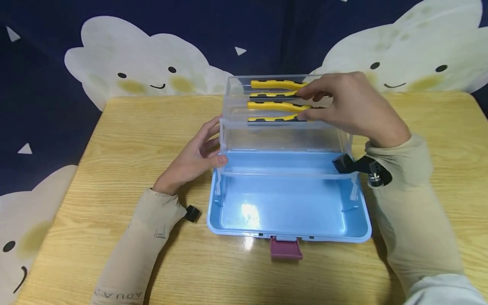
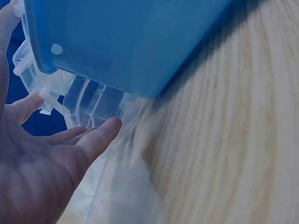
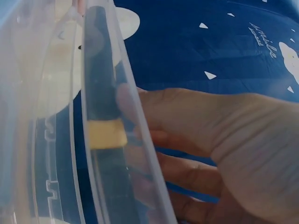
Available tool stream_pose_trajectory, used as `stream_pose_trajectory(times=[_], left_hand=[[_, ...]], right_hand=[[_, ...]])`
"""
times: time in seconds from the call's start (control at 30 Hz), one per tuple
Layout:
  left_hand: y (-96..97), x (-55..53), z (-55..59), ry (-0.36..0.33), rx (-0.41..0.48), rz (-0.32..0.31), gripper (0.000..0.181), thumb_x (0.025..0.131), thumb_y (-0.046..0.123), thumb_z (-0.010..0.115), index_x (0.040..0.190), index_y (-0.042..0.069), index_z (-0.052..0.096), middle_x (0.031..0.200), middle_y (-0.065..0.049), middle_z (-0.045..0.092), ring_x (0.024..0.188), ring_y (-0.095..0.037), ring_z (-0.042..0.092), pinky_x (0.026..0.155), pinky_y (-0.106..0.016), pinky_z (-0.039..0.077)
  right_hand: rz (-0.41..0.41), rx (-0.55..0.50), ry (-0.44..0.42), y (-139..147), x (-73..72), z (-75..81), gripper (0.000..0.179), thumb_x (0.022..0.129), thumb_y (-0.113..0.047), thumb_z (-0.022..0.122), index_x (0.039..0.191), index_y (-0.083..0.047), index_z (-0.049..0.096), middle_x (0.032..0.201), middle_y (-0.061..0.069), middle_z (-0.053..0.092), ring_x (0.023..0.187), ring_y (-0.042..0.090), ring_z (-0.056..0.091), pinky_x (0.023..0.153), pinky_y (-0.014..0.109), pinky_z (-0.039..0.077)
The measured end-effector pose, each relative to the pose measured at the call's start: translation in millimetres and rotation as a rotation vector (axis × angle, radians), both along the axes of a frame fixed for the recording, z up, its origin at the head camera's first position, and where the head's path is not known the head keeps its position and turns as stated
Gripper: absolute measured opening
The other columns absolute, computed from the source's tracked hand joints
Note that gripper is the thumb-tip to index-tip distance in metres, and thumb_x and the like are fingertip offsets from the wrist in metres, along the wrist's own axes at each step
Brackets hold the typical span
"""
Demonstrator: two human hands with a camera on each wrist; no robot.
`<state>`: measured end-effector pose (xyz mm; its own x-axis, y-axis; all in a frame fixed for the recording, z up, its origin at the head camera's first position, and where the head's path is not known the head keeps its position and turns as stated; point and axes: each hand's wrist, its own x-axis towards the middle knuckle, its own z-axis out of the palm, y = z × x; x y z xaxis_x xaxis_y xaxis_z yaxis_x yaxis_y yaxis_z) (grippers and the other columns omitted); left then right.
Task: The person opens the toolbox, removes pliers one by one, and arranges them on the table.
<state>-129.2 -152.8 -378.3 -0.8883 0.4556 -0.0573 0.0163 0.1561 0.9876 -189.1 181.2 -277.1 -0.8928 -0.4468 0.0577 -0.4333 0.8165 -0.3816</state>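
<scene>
Two pairs of pliers with yellow and black handles, the back pliers and the front pliers, lie side by side in a raised clear tray. My right hand reaches over them, thumb and fingers apart, fingertips at their handles. In the right wrist view a dark handle with a yellow band shows through the clear wall, beside the fingers. My left hand rests at the left side of the blue toolbox, thumb at its rim, fingers extended beside the clear tray supports.
A purple latch hangs at the toolbox front. The toolbox stands on a wooden table before a dark blue cloth with cloud faces. Black wrist cameras sit on both sleeves; the right one overhangs the toolbox.
</scene>
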Motion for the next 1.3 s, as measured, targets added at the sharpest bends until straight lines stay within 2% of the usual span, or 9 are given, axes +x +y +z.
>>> stream_pose_trajectory(times=[0.2, 0.5, 0.7, 0.83, 0.9, 1.0, 1.17, 1.3], left_hand=[[-2.5, 2.8, -0.2, -0.007, 0.015, 0.004, 0.113, 0.073, 0.070, 0.081, 0.164, 0.036, 0.022, 0.173, -0.003, 0.023, 0.158, -0.036, 0.031, 0.127, -0.056, 0.033], [-2.4, 1.5, 1.9, 0.000, 0.030, -0.001, 0.109, 0.074, 0.069, 0.081, 0.162, 0.040, 0.024, 0.172, 0.001, 0.026, 0.157, -0.032, 0.034, 0.127, -0.053, 0.035], [0.8, 1.1, 3.0, -0.008, 0.059, -0.013, 0.111, 0.073, 0.067, 0.083, 0.163, 0.036, 0.024, 0.171, -0.003, 0.026, 0.156, -0.032, 0.036, 0.127, -0.050, 0.036], [2.4, 0.0, 2.2, -0.012, 0.064, -0.023, 0.111, 0.074, 0.066, 0.083, 0.163, 0.037, 0.023, 0.171, -0.003, 0.026, 0.156, -0.031, 0.035, 0.126, -0.050, 0.037], [1.7, -0.3, 2.2, -0.011, 0.063, -0.022, 0.110, 0.074, 0.065, 0.083, 0.163, 0.038, 0.023, 0.170, -0.003, 0.026, 0.156, -0.031, 0.035, 0.126, -0.050, 0.036], [0.7, -0.7, 3.1, -0.007, 0.064, -0.018, 0.110, 0.074, 0.066, 0.083, 0.163, 0.038, 0.024, 0.170, -0.003, 0.027, 0.157, -0.031, 0.034, 0.127, -0.052, 0.035], [0.5, -2.0, 2.6, -0.004, 0.043, -0.012, 0.112, 0.073, 0.070, 0.082, 0.163, 0.037, 0.023, 0.170, -0.004, 0.027, 0.157, -0.032, 0.033, 0.127, -0.055, 0.034], [-0.9, -1.6, -0.1, -0.019, 0.037, -0.005, 0.113, 0.072, 0.071, 0.081, 0.163, 0.038, 0.023, 0.171, -0.005, 0.026, 0.158, -0.033, 0.032, 0.128, -0.055, 0.033]], right_hand=[[0.050, 0.024, 0.010, 0.3, -0.8, 2.7, 0.042, 0.089, -0.021, 0.084, 0.128, -0.009, 0.074, 0.109, 0.014, 0.078, 0.089, 0.026, 0.069, 0.077, 0.036, 0.055], [0.023, 0.090, -0.020, 0.9, -1.6, 8.6, 0.042, 0.090, -0.021, 0.082, 0.129, -0.007, 0.073, 0.122, 0.019, 0.076, 0.096, 0.031, 0.071, 0.084, 0.047, 0.061], [0.027, 0.185, -0.056, 2.2, -0.1, 14.6, 0.046, 0.092, -0.025, 0.080, 0.135, -0.012, 0.070, 0.128, 0.020, 0.073, 0.096, 0.031, 0.067, 0.078, 0.041, 0.057], [0.096, 0.231, -0.067, 1.1, -1.5, 21.2, 0.047, 0.092, -0.024, 0.081, 0.135, -0.010, 0.069, 0.123, 0.018, 0.075, 0.096, 0.030, 0.071, 0.080, 0.043, 0.061], [0.143, 0.243, -0.069, -0.8, -4.6, 24.2, 0.048, 0.091, -0.023, 0.082, 0.134, -0.009, 0.069, 0.121, 0.017, 0.076, 0.099, 0.031, 0.074, 0.086, 0.049, 0.062], [0.194, 0.278, -0.095, -3.2, -12.3, 26.9, 0.047, 0.091, -0.024, 0.082, 0.132, -0.006, 0.070, 0.121, 0.017, 0.076, 0.104, 0.032, 0.075, 0.092, 0.051, 0.061], [0.244, 0.361, -0.179, -6.9, -25.7, 28.6, 0.046, 0.093, -0.027, 0.079, 0.132, -0.005, 0.070, 0.122, 0.018, 0.076, 0.104, 0.031, 0.074, 0.089, 0.049, 0.061], [0.282, 0.426, -0.232, -17.2, -33.3, 30.4, 0.045, 0.092, -0.025, 0.080, 0.132, -0.006, 0.071, 0.119, 0.016, 0.077, 0.097, 0.026, 0.074, 0.084, 0.043, 0.063]])
